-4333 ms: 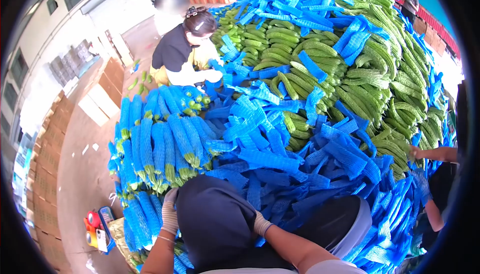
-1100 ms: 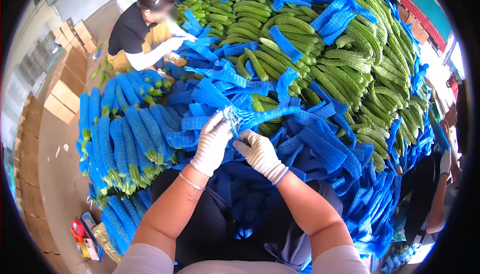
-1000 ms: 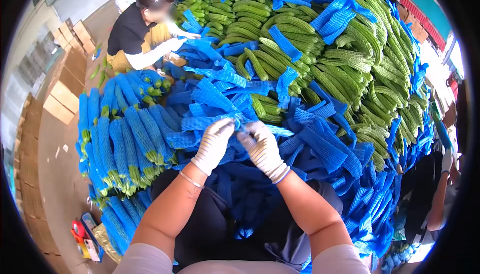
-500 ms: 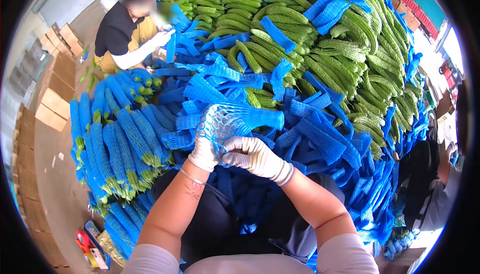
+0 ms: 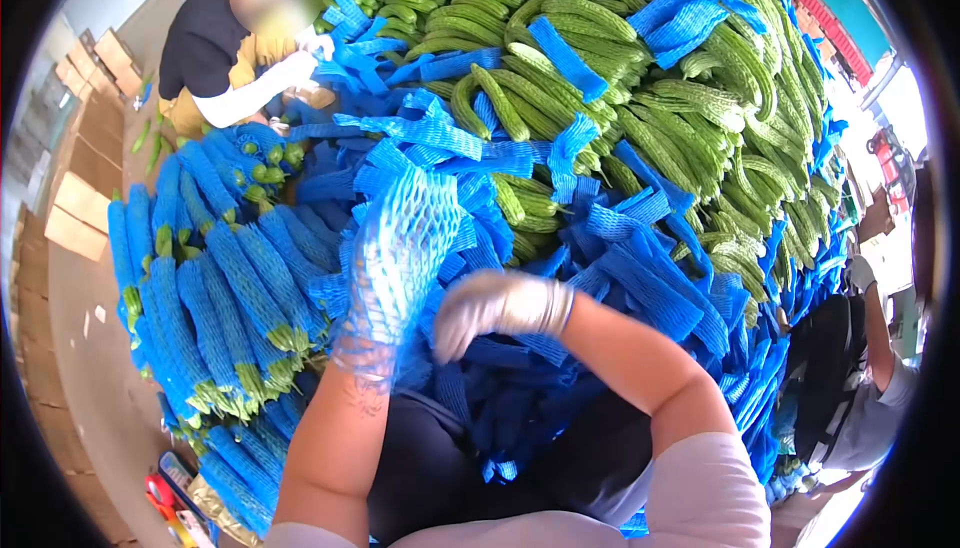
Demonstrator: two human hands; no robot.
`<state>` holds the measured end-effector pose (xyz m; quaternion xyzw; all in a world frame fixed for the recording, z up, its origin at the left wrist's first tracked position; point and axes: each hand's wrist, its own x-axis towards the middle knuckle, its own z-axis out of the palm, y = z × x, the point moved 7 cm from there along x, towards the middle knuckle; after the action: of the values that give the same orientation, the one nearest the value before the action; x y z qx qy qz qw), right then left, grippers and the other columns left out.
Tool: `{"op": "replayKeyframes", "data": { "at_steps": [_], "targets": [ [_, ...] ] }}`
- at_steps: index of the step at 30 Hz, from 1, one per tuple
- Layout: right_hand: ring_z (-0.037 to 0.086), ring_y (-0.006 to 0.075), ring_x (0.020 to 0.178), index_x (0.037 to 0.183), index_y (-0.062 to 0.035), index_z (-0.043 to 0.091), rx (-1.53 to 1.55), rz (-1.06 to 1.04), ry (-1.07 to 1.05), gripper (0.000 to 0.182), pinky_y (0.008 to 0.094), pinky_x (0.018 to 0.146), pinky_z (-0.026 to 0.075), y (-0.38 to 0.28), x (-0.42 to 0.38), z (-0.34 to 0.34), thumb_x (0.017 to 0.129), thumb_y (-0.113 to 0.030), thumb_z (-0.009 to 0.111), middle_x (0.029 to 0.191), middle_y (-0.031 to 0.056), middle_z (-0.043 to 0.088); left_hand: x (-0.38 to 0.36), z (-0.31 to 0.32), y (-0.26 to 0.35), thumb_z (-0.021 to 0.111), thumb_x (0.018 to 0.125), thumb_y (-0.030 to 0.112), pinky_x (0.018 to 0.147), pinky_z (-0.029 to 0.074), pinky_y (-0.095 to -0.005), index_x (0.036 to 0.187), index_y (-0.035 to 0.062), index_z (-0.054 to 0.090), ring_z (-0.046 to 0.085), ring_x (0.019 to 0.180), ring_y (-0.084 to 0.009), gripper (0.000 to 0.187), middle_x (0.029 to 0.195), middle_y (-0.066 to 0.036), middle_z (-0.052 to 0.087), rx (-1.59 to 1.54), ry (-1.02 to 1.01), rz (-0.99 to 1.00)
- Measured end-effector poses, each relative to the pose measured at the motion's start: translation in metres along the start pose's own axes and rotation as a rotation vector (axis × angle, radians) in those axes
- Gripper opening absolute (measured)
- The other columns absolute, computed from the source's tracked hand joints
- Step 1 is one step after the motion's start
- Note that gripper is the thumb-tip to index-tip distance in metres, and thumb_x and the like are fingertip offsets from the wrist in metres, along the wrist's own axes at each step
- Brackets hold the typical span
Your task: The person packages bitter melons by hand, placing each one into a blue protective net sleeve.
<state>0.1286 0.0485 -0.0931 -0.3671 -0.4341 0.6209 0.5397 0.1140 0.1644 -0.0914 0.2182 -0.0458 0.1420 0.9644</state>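
My left hand (image 5: 385,263), in a white glove, is inside a blue foam net sleeve (image 5: 410,210). The stretched mesh covers it from the fingers down past the wrist, and the hand looks long and straight under it. My right hand (image 5: 490,310), also gloved, is just right of the left wrist, apart from the net. Its fingers bend downward and are smeared by motion; no object shows in them. Loose blue net sleeves (image 5: 640,273) lie heaped beyond both hands. Left of them are rows of green ridged gourds in blue nets (image 5: 255,273).
A large pile of bare green gourds (image 5: 680,138) rises ahead and to the right. A person (image 5: 225,58) works at the upper left, and another person (image 5: 865,378) is at the right edge. Cardboard boxes (image 5: 80,213) line the left side. A red tape roll (image 5: 160,490) lies lower left.
The net sleeve has gone from bunched around my left fingers to drawn down over the hand and wrist. My right hand has let go of it and moved slightly away. The view shifted a little.
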Motion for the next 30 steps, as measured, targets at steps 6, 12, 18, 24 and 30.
{"op": "replayKeyframes", "data": {
  "at_steps": [6,12,18,24,30],
  "targets": [
    [0.061,0.0321,0.106,0.121,-0.008,0.052,-1.048,0.763,1.341,0.047,0.0396,0.09,0.049,0.076,-0.064,-0.247,0.081,-0.03,0.06,0.114,0.0187,0.062,0.008,-0.011,-0.002,0.043,0.098,0.032,0.106,0.031,-0.0308,0.146,0.0123,0.028,0.039,0.121,-0.0148,0.054,0.132,-0.005,0.039,0.161,0.266,-0.086],
    [0.058,0.029,0.111,0.12,-0.0094,0.051,-1.012,0.97,1.321,0.064,0.0399,0.092,0.048,0.087,-0.036,-0.241,0.072,-0.045,0.073,0.119,0.0155,0.058,0.009,-0.011,0.004,0.045,0.097,0.026,0.102,0.038,-0.0437,0.147,0.0157,0.02,0.047,0.113,-0.0215,0.057,0.128,-0.007,0.035,0.401,0.636,-0.163],
    [0.062,0.0331,0.098,0.11,-0.0038,0.06,-1.13,0.55,1.218,0.053,0.0407,0.084,0.049,-0.021,-0.066,-0.206,0.075,-0.041,0.069,0.103,0.0205,0.064,0.001,0.008,0.002,0.044,0.096,0.022,0.096,0.04,-0.0456,0.139,0.0147,0.022,0.046,0.11,-0.0228,0.049,0.127,-0.008,0.034,0.495,0.478,-0.218],
    [0.057,0.0148,0.061,0.109,0.0024,0.058,-0.345,-0.088,1.331,0.048,0.0264,0.055,0.044,-0.111,-0.214,-0.127,0.083,-0.038,0.062,0.069,0.0082,0.058,0.004,0.056,-0.008,0.046,0.094,0.019,0.088,0.041,-0.0421,0.128,0.0128,0.031,0.048,0.099,-0.0211,0.038,0.114,-0.007,0.039,1.046,-0.015,-0.129],
    [0.053,0.0202,0.045,0.07,-0.0002,0.059,0.016,-0.276,1.119,0.049,0.0294,0.046,0.046,-0.111,-0.258,-0.057,0.081,-0.048,0.061,0.057,0.0098,0.055,-0.007,0.108,-0.026,0.048,0.093,0.016,0.08,0.043,-0.0385,0.117,0.011,0.039,0.05,0.087,-0.0193,0.026,0.101,-0.006,0.044,1.551,-0.314,0.021]
  ]
}}
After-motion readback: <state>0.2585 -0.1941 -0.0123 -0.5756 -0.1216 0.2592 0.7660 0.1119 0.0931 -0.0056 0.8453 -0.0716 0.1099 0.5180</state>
